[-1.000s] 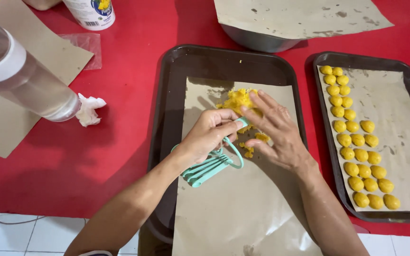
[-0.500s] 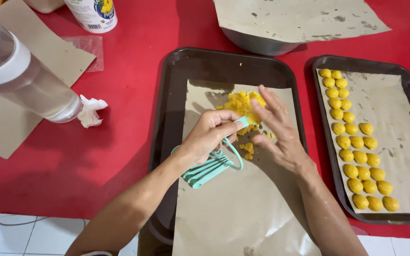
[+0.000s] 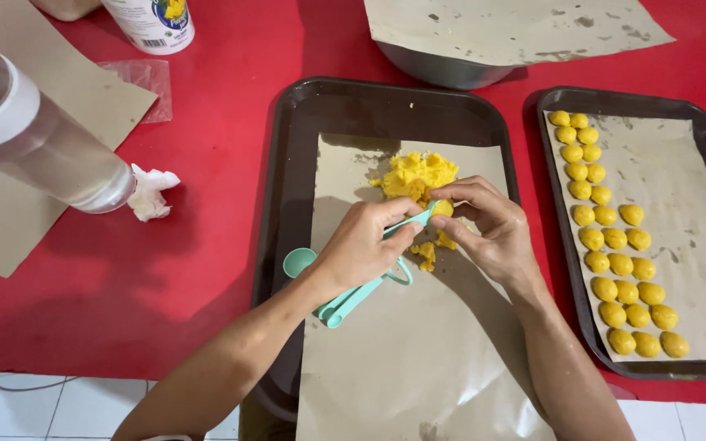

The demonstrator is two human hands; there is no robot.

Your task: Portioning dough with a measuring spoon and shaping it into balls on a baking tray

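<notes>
Left hand [image 3: 365,245] pinching a set of mint measuring spoons [image 3: 345,296], right hand [image 3: 488,229] pressing yellow dough [image 3: 443,209] into the top spoon above the paper-lined tray [image 3: 288,204]. Risk of crumbs spilling beside the dough pile [image 3: 415,175], dough sticking in the spoon, uneven pieces.

Bright, even light, perhaps from above and behind. Soft shadows fall toward the viewer under the hands, the bowl [image 3: 443,69] and the bottle [image 3: 38,143]. The bottle, close to the lens at the left edge, looks enlarged and slightly soft. The centre is sharp; no strong glare.
</notes>
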